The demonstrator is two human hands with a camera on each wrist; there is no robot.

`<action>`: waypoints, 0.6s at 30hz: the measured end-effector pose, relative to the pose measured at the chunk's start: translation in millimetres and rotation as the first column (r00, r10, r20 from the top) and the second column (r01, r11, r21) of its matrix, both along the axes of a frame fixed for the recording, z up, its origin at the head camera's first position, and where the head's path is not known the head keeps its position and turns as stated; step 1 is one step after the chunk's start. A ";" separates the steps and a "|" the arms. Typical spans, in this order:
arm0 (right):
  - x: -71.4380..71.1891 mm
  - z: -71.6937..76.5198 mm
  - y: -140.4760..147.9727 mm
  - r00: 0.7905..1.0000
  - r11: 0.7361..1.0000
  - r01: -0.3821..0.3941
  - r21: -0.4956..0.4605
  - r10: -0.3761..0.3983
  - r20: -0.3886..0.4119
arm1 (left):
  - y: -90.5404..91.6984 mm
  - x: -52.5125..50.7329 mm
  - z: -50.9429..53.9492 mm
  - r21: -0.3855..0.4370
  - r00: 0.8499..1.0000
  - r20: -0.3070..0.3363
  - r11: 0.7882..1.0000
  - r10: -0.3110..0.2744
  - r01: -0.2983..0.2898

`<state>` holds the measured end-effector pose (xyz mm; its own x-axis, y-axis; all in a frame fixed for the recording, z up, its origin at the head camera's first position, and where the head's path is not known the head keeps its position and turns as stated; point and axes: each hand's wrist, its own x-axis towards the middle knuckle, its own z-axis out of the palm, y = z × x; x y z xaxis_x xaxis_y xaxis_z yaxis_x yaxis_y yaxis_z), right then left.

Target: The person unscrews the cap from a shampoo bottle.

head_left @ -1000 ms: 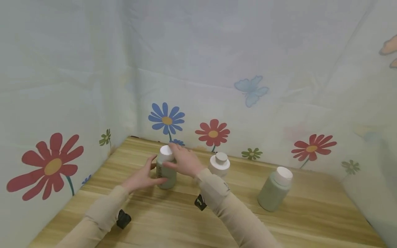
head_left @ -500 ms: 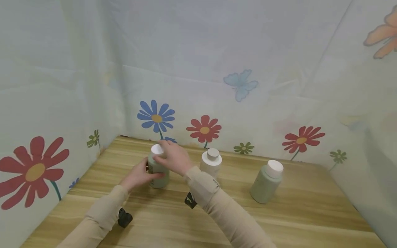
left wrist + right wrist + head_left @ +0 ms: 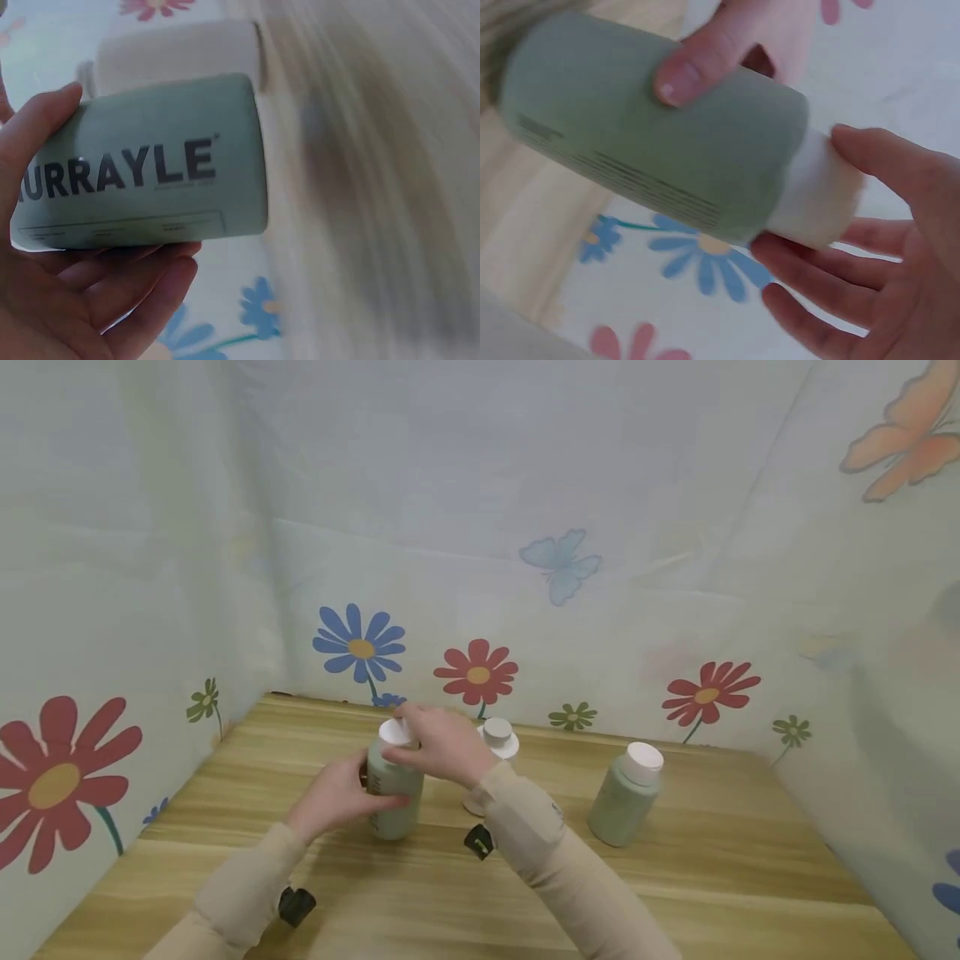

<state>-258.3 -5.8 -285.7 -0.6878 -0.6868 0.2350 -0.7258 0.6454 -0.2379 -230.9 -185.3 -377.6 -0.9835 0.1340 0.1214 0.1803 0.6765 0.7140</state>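
A green bottle [image 3: 402, 782] with a white cap [image 3: 393, 732] stands roughly upright in the head view. My left hand [image 3: 330, 797] holds its body, thumb on the near side. From above and the right, my right hand [image 3: 450, 748] grips the cap. In the left wrist view, dark lettering runs along the bottle [image 3: 150, 176], with the fingers of my left hand [image 3: 82, 292] behind it. The right wrist view has my right hand [image 3: 922, 255] with thumb and fingers around the cap [image 3: 817, 191]. Whether the bottle's base touches the table cannot be told.
A white bottle [image 3: 506, 747] stands just behind my right hand, partly covered by it. Farther right on the wooden table [image 3: 720, 827] is another green bottle [image 3: 622, 802] with a white cap. Cloth walls [image 3: 465, 568] printed with flowers and butterflies border the table.
Both hands have closed in on the green bottle, the left round its body and the right on its cap. The bottle has shifted nearer and slightly right, toward the white bottle. The head view has turned right.
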 end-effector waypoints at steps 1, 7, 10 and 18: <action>3.3 3.4 5.5 1.000 1.000 -0.001 0.003 0.001 0.004 | 4.6 1.6 3.2 0.000 1.000 -0.003 1.000 -0.016 0.016; 23.9 15.9 43.6 1.000 1.000 0.007 -0.028 -0.007 0.015 | 34.3 8.7 17.1 0.007 0.991 -0.036 0.992 -0.126 0.127; 33.5 15.9 63.3 1.000 0.998 0.011 -0.061 -0.010 0.010 | 48.2 12.7 21.0 0.008 0.978 -0.059 0.979 -0.202 0.203; 57.3 -0.8 112.2 0.998 0.986 0.065 -0.154 -0.065 0.002 | 80.8 28.0 26.7 -0.173 0.943 -0.121 0.942 -0.310 0.287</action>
<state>-201.0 106.5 -286.6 -0.7290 -0.5962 0.3364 -0.6843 0.6471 -0.3360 -202.9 -104.5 -350.8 -0.8688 0.4464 0.2142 0.4838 0.6733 0.5592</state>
